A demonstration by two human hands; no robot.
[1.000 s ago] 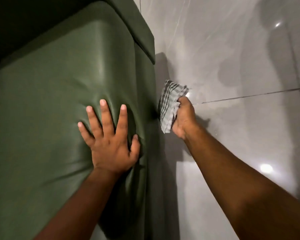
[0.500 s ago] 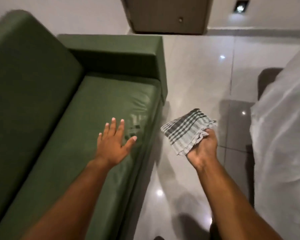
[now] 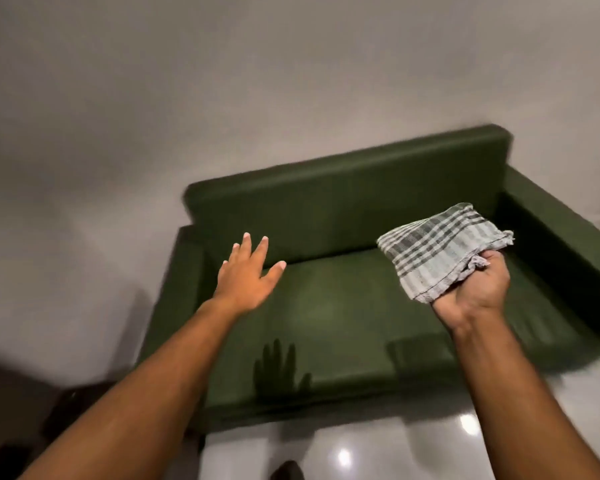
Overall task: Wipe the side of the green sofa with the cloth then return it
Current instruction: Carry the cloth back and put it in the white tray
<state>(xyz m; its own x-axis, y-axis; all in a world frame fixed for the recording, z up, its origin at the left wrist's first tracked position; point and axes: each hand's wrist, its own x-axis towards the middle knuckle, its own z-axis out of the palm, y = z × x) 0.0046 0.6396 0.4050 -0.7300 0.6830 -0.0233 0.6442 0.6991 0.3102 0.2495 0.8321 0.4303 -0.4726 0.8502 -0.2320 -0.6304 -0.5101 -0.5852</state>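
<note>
I see the green sofa (image 3: 343, 306) covered in a smooth, leather-like skin with a dull sheen on its seat. Above the sofa's right half, the cloth (image 3: 440, 251) looks woven and soft, checked grey and pale, its edges frayed (slightly rumpled). In front of the sofa, the floor (image 3: 413, 448) is glossy tile, mirroring lights. Behind the sofa, the wall (image 3: 222, 98) looks matt.

Plain grey wall (image 3: 222, 81), glossy pale floor (image 3: 395, 448), perhaps tiled.
</note>
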